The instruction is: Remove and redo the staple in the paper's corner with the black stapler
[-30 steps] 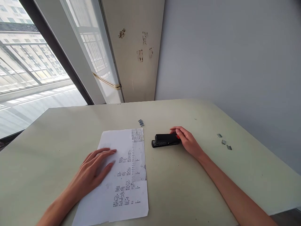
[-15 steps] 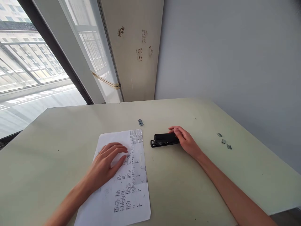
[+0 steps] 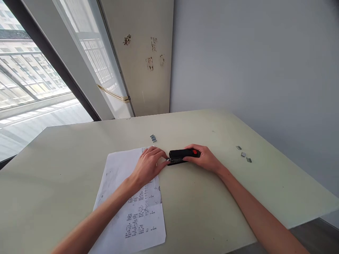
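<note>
A black stapler [image 3: 180,154] with a red patch near its right end lies on the table. My right hand [image 3: 202,157] is wrapped round its right end, thumb on the near side and fingers on the far side. At its left end, my left hand [image 3: 151,163] has thumb and fingertips closed on the stapler's tip. Beneath the left hand and forearm is a printed sheet of paper [image 3: 111,183], its upper right part partly covered.
Several small staple strips [image 3: 153,138] lie beyond the paper's top edge. More staple pieces [image 3: 243,154] are spread out on the right of the pale table [image 3: 212,204]. A wall and a window stand behind.
My left hand has moved right and up from the middle of the paper to the stapler's left end. My right hand has closed further round the stapler. The camera view has shifted slightly.
</note>
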Motion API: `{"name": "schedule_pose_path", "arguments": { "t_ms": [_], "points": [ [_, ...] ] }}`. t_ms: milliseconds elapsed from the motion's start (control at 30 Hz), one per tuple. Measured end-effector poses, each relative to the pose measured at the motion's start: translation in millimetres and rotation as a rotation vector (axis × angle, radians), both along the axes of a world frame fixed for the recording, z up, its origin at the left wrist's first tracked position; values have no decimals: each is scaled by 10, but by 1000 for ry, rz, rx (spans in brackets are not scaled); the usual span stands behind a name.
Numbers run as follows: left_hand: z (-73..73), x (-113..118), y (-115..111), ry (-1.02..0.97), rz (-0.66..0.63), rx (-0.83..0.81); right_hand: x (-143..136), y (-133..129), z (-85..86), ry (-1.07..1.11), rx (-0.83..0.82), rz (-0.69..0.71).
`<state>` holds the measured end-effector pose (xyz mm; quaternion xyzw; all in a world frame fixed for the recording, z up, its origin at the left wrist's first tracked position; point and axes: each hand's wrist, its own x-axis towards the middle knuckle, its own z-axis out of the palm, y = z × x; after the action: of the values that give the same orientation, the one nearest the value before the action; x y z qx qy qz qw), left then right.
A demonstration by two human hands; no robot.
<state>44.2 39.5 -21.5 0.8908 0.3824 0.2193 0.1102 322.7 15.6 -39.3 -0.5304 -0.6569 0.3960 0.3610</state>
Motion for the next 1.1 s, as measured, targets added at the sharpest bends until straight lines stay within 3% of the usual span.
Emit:
{"name": "schedule_pose_path", "arguments": {
  "t_ms": [300,467,600,800,933,1100],
  "points": [
    [167,-321,62,139,-101,-24,170,77,-2,45,-137,59],
    [253,-424,337,133,-226,-149,176,72,15,62,-141,72],
    [242,-483,735,104,0,-157,175,79,10,59,-137,75],
    [93,-395,1196,213,108,-115,171,86,45,52,-146,83],
    [45,-364,1285,266,146,-115,177,70,85,34,-134,101],
    [7,-439,1225,259,213,-109,182,68,72,25,-122,99]
  ]
}}
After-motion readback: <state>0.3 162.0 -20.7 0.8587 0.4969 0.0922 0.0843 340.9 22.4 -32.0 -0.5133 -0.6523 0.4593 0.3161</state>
